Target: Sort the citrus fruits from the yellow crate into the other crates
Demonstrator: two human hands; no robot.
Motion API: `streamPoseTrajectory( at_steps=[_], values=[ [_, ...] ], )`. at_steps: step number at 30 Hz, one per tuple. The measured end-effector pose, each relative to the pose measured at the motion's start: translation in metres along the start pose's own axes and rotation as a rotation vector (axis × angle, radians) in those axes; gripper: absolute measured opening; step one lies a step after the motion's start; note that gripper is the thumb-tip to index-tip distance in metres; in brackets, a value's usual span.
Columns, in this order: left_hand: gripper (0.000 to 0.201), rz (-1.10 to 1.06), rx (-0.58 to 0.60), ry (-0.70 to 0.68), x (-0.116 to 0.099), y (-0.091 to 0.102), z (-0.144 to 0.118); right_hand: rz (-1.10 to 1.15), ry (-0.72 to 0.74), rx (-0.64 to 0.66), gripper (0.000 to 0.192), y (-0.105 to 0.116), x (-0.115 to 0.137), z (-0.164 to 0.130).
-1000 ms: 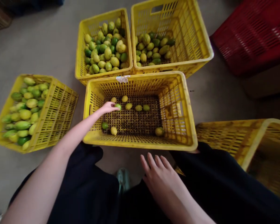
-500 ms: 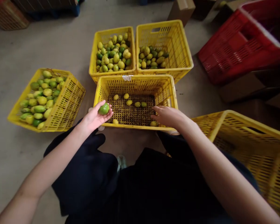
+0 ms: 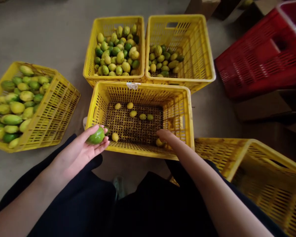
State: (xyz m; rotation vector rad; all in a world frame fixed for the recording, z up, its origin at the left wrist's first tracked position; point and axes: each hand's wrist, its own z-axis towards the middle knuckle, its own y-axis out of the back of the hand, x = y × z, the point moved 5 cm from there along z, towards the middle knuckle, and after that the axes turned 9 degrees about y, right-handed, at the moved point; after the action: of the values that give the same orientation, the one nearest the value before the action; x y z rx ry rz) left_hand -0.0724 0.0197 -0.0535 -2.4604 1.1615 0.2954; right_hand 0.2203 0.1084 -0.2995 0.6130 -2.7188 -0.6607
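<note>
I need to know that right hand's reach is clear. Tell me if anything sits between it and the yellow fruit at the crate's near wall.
Nothing visible does. The right hand is already inside the crate, fingertips at the yellow fruit.

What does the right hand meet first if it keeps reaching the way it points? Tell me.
Most likely the yellow fruit at the near right of the nearly empty crate. The right hand points down at it, fingertips at or on it; contact is unclear from this view.

Single head cam, looks fwd and down, close over lap; yellow crates (image 3: pixel 140 89) on floor just ahead.
</note>
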Motion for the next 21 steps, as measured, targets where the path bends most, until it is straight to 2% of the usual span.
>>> streamPoseTrajectory(
  at_steps=[6,12,16,19,21],
  values=[
    [0.015,0.022,-0.086,0.039,-0.001,-0.002,-0.001,-0.010,0.019,0.107,0.032,-0.033,0.003,0.028],
    [0.015,-0.001,-0.070,0.024,-0.006,0.001,0.000,-0.035,-0.034,0.073,0.034,-0.040,0.007,0.028],
    [0.015,-0.032,0.000,-0.030,-0.018,0.001,-0.001,0.007,-0.047,-0.030,0.030,-0.020,0.012,0.016],
    [0.024,-0.073,0.060,-0.081,-0.026,0.000,-0.003,0.053,-0.043,-0.179,0.030,0.013,0.013,-0.008],
    [0.032,-0.106,0.090,-0.106,-0.028,-0.001,-0.003,0.061,-0.043,-0.290,0.042,0.042,0.015,-0.032]
  ],
)
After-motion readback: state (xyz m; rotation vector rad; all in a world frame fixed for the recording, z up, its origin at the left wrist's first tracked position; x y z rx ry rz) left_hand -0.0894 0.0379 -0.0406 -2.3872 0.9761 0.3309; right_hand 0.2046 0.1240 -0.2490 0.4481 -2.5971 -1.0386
